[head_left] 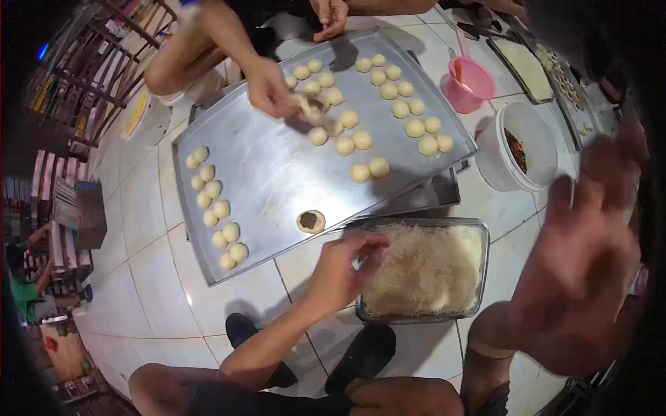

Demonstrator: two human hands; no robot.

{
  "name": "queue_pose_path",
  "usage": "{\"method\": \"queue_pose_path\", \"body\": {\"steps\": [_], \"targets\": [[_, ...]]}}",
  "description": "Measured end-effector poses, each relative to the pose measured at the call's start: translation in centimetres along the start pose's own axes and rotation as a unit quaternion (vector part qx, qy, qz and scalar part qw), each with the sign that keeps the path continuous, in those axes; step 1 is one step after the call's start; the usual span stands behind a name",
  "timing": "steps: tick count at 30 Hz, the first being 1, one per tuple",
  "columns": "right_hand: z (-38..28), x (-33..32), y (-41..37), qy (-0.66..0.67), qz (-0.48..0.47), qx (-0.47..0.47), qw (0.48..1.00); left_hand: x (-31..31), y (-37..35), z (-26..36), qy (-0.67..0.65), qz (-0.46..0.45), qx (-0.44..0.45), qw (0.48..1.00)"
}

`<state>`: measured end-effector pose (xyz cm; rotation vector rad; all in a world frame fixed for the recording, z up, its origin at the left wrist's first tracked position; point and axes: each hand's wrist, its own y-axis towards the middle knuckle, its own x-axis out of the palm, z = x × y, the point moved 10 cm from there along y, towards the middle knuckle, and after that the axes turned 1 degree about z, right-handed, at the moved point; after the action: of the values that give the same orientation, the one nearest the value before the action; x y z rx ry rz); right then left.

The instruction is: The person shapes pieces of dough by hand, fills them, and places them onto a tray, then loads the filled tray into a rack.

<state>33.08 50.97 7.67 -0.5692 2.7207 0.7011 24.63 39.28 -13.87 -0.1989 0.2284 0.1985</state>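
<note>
My left hand (343,270) hovers at the left edge of a glass dish (361,313) filled with fine pale shreds (430,270). Its thumb and fingers are apart, and I see nothing held between them. My right hand (583,270) is raised close to the camera on the right, blurred, its fingers spread. Just beyond my left hand, a flattened dough round with dark filling (311,221) lies near the front edge of a large metal tray (257,166). Round dough balls (361,172) sit on that tray in groups, with another row (210,218) at its left.
Across the tray, another person's hand (270,90) handles a blurred piece of dough (310,111). A white bucket with dark filling (517,149) and a pink dipper (468,90) stand at right. Farther right is a dark-edged tray (522,69). At left stands another white bucket (146,114).
</note>
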Motion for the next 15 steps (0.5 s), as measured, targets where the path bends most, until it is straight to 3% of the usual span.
{"method": "queue_pose_path", "body": {"steps": [4, 15], "targets": [[-0.6, -4.7, -6.7, 0.058, 0.003, 0.022, 0.998, -1.4, 1.0, -0.5, -0.063, 0.019, -0.015, 0.998], [-1.3, -7.5, -8.4, 0.253, 0.019, 0.044, 0.966, -1.8, 1.4, -1.8, -0.110, 0.031, -0.056, 0.992]]}}
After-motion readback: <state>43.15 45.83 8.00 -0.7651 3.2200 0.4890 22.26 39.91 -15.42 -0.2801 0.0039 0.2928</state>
